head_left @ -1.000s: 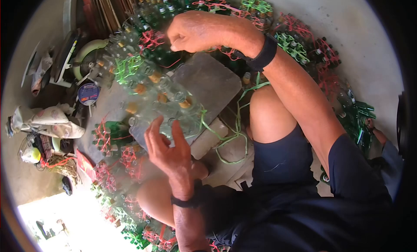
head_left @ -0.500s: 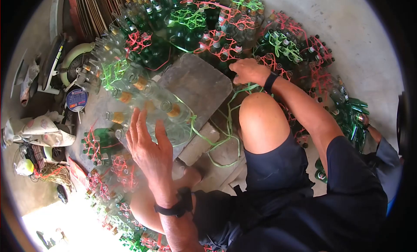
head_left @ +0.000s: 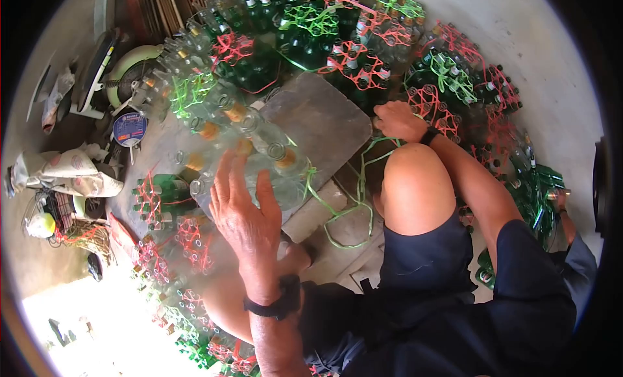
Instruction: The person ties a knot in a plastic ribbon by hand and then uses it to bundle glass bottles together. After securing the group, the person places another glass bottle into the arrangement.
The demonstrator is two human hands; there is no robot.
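Observation:
My left hand (head_left: 243,211) lies flat, fingers spread, on a bundle of clear glass bottles (head_left: 259,150) that rests on a grey stone slab (head_left: 321,120). A green plastic strap (head_left: 337,201) trails from the bundle across the floor toward my bare knee (head_left: 415,182). My right hand (head_left: 397,120) is down beside the slab's right edge, fingers curled where the green strap ends; whether it grips the strap is not clear. Both wrists wear black bands.
Bundles of green and clear bottles tied with red and green strap (head_left: 363,59) ring the slab. A fan (head_left: 133,78), a tape roll (head_left: 130,127) and a cloth bag (head_left: 61,172) lie at left. Another person's hand (head_left: 558,198) shows at right among green bottles.
My right hand dropped from high over the bottles to the slab's right edge. My left hand went from raised and half-curled to flat on the clear bottle bundle.

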